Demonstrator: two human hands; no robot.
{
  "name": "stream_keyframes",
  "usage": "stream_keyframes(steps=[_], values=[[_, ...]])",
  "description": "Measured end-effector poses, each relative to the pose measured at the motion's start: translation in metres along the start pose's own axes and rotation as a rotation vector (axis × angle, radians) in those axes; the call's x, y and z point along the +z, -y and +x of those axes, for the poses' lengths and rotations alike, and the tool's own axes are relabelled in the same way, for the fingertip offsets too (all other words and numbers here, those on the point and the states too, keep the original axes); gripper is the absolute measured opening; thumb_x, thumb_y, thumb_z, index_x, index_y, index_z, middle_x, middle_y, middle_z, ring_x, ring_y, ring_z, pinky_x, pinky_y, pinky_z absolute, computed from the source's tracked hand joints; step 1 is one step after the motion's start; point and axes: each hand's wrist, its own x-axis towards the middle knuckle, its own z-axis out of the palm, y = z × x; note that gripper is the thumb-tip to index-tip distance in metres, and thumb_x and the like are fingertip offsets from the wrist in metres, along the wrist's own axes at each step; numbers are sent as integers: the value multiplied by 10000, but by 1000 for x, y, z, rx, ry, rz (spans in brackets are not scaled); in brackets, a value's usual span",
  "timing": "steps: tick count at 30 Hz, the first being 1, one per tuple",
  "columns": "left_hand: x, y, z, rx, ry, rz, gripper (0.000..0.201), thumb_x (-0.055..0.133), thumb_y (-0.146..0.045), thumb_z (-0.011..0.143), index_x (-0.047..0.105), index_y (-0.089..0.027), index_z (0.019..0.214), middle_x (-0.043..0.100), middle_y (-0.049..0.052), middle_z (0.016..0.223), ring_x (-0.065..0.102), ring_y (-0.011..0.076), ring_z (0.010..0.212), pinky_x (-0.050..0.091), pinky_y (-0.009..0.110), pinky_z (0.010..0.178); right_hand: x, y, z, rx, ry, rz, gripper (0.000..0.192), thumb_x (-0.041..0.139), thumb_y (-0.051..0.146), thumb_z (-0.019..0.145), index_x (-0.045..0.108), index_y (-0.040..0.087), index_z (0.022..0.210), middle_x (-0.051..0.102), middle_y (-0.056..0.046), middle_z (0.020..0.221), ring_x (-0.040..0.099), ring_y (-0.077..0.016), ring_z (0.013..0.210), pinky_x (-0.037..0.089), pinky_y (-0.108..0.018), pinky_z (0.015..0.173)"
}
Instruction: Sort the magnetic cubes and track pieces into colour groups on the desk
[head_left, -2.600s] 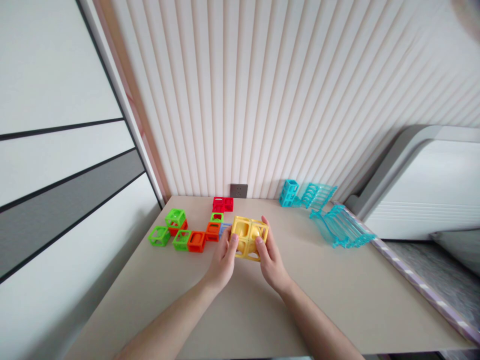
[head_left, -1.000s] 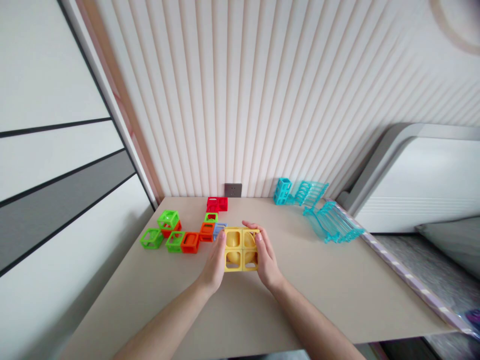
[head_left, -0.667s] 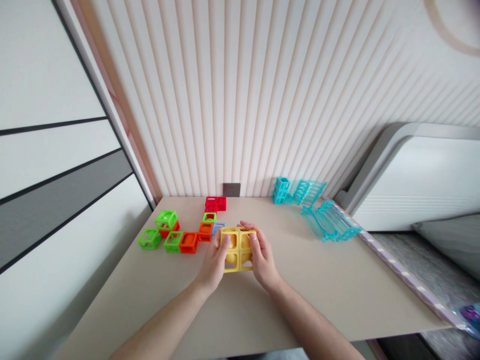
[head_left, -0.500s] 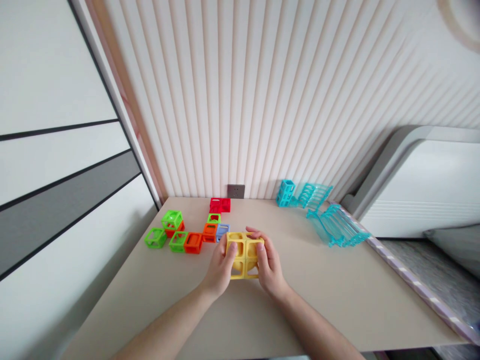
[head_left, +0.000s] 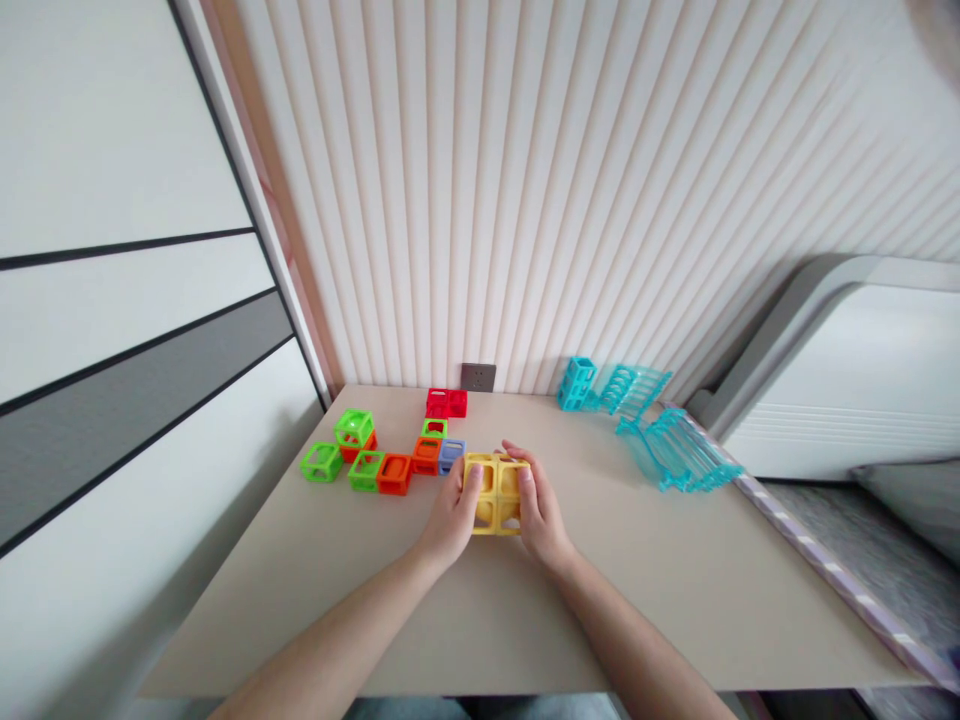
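Observation:
Between my two hands is a block of joined yellow open-frame cubes (head_left: 496, 496), two wide and two high on the side facing me. My left hand (head_left: 451, 515) is closed on its left side, thumb across the front. On the right side my right hand (head_left: 541, 512) grips it the same way, thumb on the front and fingers behind. Just beyond the left hand lie a blue-violet frame cube (head_left: 451, 455) and an orange one (head_left: 426, 456), touching each other. Whether the yellow block rests on the table is hard to tell.
Green cubes (head_left: 321, 462) and orange cubes (head_left: 394, 474) lie at the table's left. Red cubes (head_left: 446, 403) and a green one (head_left: 435, 428) are near the wall socket (head_left: 478, 377). Turquoise frame pieces (head_left: 679, 450) and a turquoise stack (head_left: 577, 384) are at the right, by the table (head_left: 637, 570) edge.
The yellow block has tilted slightly, showing less height, and sits a little higher and further right in view. Both hands keep hold of it. The whole view has shifted slightly.

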Motion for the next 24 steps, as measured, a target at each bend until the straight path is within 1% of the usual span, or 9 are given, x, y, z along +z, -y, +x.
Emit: stream_keyframes(steps=[3,5,8,12,18,20,22,24], values=[[1,2,0,27,-7,-12,462,492,-636,922,587,-212,1080,704,74,1096,666,246,1020,526,360,870,-1,4,3,26,4,-14,440,382,507,1020,559,228,1312,628,-96,1324,621,-235,1176,514,-393,1006],[2,4,0,49,-21,1,465,487,-634,927,578,-211,1096,700,73,1089,666,244,1015,525,359,875,0,5,4,26,-18,-23,445,370,513,1021,560,224,1301,639,-93,1296,628,-228,1154,515,-381,1000],[2,7,0,81,-41,33,470,466,-633,938,565,-211,1120,694,78,1090,660,245,1038,523,363,894,4,1,4,-20,-70,-31,424,364,512,1022,565,222,1256,641,-96,1277,617,-223,1167,494,-372,1021],[2,7,-1,115,-26,95,462,477,-637,929,562,-222,1116,691,80,1095,656,258,1047,522,383,903,5,-4,0,-64,-119,-79,384,352,484,1030,568,222,1208,654,-100,1213,629,-221,1107,517,-361,955],[5,4,-2,111,22,106,463,482,-651,916,586,-243,1108,696,100,1118,645,285,1091,528,405,912,1,-2,-6,-145,-191,-240,357,359,441,1023,548,227,1237,657,-97,1119,641,-223,989,533,-393,893],[5,5,-2,116,34,103,494,518,-653,898,582,-239,1160,681,105,1182,614,291,1170,503,410,978,-2,0,-5,-184,-194,-294,349,394,419,1011,545,229,1262,650,-102,1139,640,-232,995,532,-414,904],[5,4,-1,119,50,95,542,559,-632,886,549,-234,1253,638,110,1285,556,288,1269,453,409,1059,-7,3,-3,-228,-188,-329,340,426,399,1002,548,232,1272,642,-110,1176,638,-240,1018,527,-427,923],[5,-2,2,97,112,61,601,603,-583,881,480,-235,1356,588,118,1368,520,283,1320,435,410,1087,-13,5,3,-261,-176,-330,345,431,393,1003,546,237,1289,638,-114,1214,641,-242,1040,526,-424,934]])
